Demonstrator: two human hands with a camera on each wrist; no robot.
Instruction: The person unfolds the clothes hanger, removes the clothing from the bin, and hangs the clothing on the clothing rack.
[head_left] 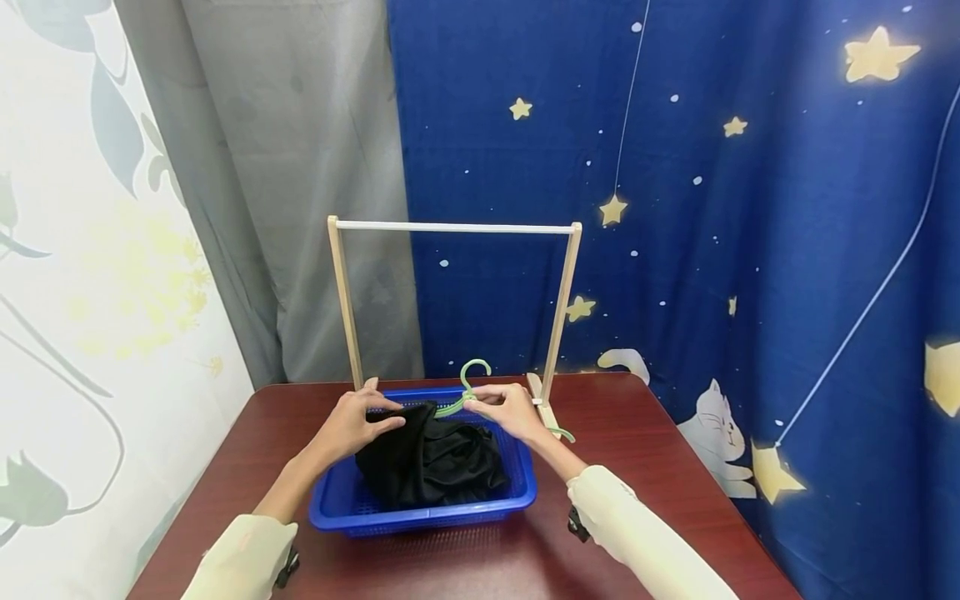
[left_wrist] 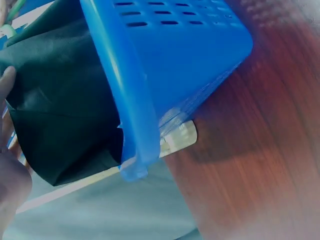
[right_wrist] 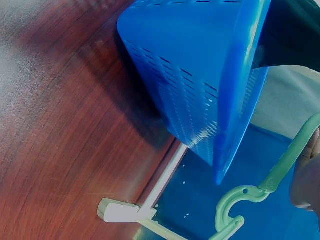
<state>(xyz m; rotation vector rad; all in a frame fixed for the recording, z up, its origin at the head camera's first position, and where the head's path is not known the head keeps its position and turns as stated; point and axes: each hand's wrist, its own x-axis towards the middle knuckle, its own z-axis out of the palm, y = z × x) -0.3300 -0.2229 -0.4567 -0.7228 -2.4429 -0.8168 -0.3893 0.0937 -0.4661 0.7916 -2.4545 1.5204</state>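
A black cloth garment (head_left: pixel 457 454) lies bunched in a blue plastic basket (head_left: pixel 420 521), its exact kind hidden by folds. My left hand (head_left: pixel 352 427) pinches the garment's upper left edge between thumb and fingers, lifting that part above the rim. In the left wrist view the raised black cloth (left_wrist: pixel 60 100) hangs beside the basket wall. With my right hand (head_left: pixel 510 408) I hold a light green clothes hanger (head_left: pixel 474 367) near its neck, hook upward. One hanger arm reaches the black cloth; whether it is inside is hidden. The hanger (right_wrist: pixel 290 160) shows close up in the right wrist view.
Behind the basket stands a wooden rack with a white crossbar (head_left: pixel 453 227) and two posts (head_left: pixel 561 308). Its right foot (head_left: pixel 542 392) rests on the dark red table (head_left: pixel 637 500). Grey and blue curtains (head_left: pixel 517 167) hang behind the table.
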